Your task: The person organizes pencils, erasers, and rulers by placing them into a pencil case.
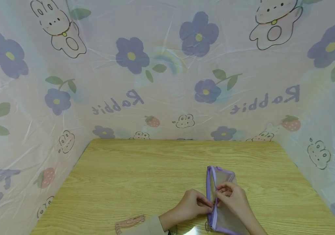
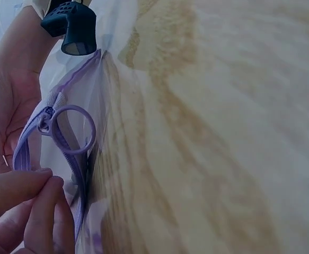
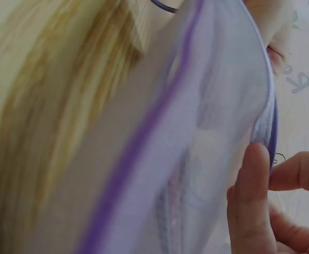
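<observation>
A see-through zip pouch with purple trim stands on its side on the table, its zipper edge parted. My left hand has thumb and fingers at the zipper edge, low on the opening. On the other side, my right hand pinches the zipper tape between thumb and fingertips. A round purple zipper pull hangs at one end of the zipper in the left wrist view. Thin, long shapes show faintly through the pouch wall in the right wrist view.
Left of the pouch, a clear pinkish ruler-like piece lies on the wood-grain table, partly behind my left sleeve. A curtain printed with rabbits and flowers hangs along the back and both sides.
</observation>
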Available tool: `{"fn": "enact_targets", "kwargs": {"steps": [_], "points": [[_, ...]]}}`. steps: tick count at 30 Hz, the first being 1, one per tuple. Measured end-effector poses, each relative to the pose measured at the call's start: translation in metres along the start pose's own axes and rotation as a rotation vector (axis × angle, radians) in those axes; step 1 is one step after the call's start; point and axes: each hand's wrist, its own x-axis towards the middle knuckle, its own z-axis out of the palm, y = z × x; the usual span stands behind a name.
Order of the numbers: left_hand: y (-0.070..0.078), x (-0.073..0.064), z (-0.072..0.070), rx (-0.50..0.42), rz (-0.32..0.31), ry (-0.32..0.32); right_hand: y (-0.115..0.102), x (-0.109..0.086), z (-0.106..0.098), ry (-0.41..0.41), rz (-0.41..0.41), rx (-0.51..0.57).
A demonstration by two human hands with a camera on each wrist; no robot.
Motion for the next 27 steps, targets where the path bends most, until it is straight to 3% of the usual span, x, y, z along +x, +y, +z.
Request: {"fn": "enact_targets", "kwargs": {"steps": [9,27], "points": [[0.001,0.001,-0.008,-0.006,-0.012,0.032,-0.002,0.001,-0.002,-0.01,0.019,0.02],[0.003,-0.002,-0.018,-0.011,-0.038,0.086,-0.004,0.002,-0.003,-0.002,0.036,-0.045]]}}
